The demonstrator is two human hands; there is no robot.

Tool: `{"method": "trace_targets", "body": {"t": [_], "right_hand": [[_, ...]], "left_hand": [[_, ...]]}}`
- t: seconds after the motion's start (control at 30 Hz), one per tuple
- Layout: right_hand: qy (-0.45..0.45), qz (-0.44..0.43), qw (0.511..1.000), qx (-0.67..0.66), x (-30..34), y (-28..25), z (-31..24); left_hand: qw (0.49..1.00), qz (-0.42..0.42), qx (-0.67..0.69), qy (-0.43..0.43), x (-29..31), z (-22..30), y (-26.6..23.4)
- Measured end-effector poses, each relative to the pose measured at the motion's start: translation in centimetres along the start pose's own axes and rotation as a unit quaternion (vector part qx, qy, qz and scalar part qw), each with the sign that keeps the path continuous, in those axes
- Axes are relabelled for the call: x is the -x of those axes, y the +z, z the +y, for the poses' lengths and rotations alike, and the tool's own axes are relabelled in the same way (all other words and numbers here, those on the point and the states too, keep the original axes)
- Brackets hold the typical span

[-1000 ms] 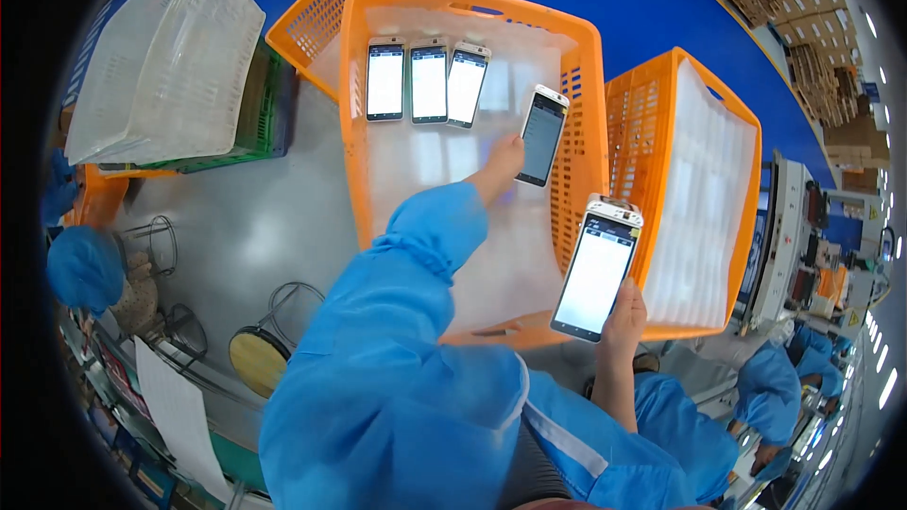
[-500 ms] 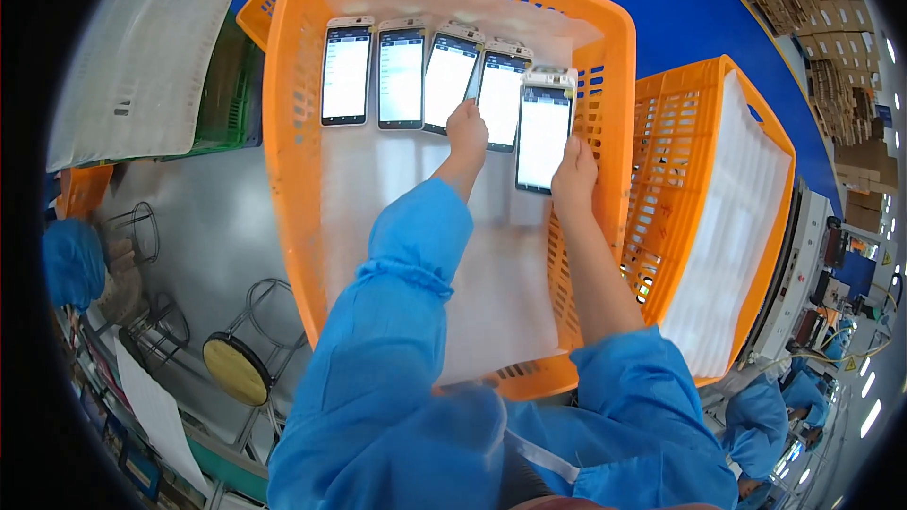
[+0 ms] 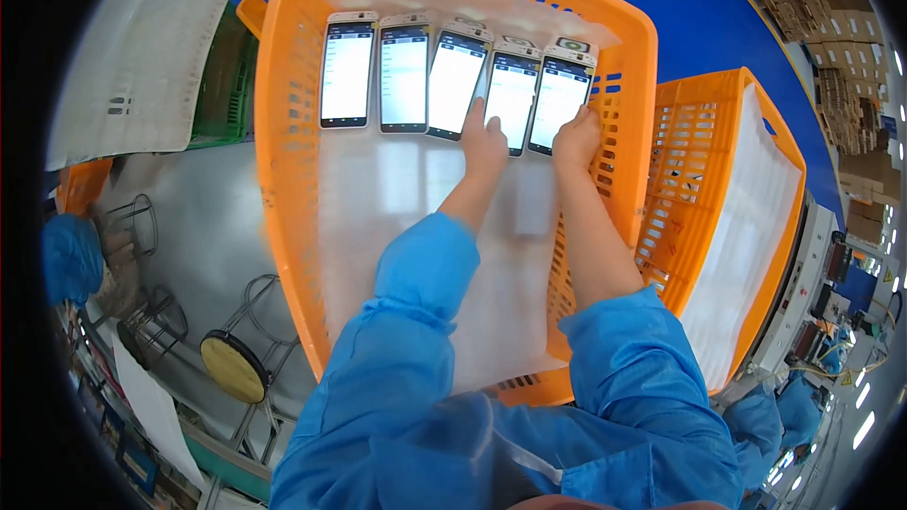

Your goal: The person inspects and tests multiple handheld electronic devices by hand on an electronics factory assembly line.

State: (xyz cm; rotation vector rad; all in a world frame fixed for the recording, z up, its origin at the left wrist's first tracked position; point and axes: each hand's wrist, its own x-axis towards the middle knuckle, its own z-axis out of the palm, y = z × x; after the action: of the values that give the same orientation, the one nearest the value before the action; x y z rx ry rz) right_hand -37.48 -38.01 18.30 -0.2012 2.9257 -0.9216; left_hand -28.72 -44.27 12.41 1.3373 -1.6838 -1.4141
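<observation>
Several white-framed smartphones with lit screens lie in a row at the far end of an orange basket (image 3: 274, 179). My right hand (image 3: 577, 140) grips the lower right edge of the rightmost smartphone (image 3: 560, 93), which now lies level with the others. Between the tilted middle smartphone (image 3: 455, 71) and the one right of it (image 3: 512, 94), my left hand (image 3: 485, 146) is closed at the latter's lower left edge; its fingertips are partly hidden. Further left, two smartphones stand apart from my hands, one at the end (image 3: 347, 76) and its neighbour (image 3: 404, 80).
White sheeting (image 3: 406, 274) lines the basket. To the right leans a second orange basket (image 3: 690, 198) with a white liner. At the left are a white perforated sheet (image 3: 142, 57) over a green crate (image 3: 227, 85) and a round stool (image 3: 233, 366). Cardboard boxes (image 3: 841, 28) are stacked far right.
My right hand has moved the rightmost smartphone away from me, up into line with the row. My left hand has shifted slightly right. The view has shifted a little.
</observation>
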Motion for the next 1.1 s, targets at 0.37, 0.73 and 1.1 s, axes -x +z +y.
{"method": "trace_targets", "body": {"t": [0.37,0.73,1.1], "right_hand": [[0.052,0.031,0.997,0.038,-0.4,1.9,2.8],[-0.279,-0.068,0.957,-0.044,9.1,0.5,-2.8],[-0.29,-0.184,0.93,-0.127,18.2,-10.1,-0.6]], "left_hand": [[0.687,-0.241,-0.61,0.313,-6.8,4.8,-11.0],[0.566,-0.255,-0.692,0.369,-7.9,4.9,-11.7],[0.542,-0.289,-0.714,0.336,-7.7,4.1,-15.0]]}}
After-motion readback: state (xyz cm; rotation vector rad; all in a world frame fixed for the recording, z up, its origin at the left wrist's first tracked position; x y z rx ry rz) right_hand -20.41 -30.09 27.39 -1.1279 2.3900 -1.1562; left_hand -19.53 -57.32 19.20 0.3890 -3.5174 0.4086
